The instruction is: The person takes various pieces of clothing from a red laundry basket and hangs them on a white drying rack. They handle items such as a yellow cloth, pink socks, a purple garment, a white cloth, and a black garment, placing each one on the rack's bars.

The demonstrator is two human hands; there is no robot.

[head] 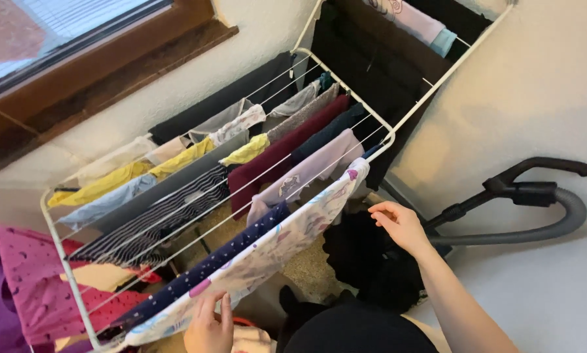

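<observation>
Drying rack (345, 85) nearly full; left hand (209, 323) pinching patterned cloth (287, 238) on near rail, right hand (401, 225) hovering open, spreading left

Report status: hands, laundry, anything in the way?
Left hand grips patterned white cloth on drying rack. Right hand open beside it. Nothing blocking.

- Soft daylight is coming in from the window (58, 26) at my upper left, lighting the room evenly.
- Shadows are staying faint.
- My hands are looking slightly blurred; edges are bending a little.
</observation>
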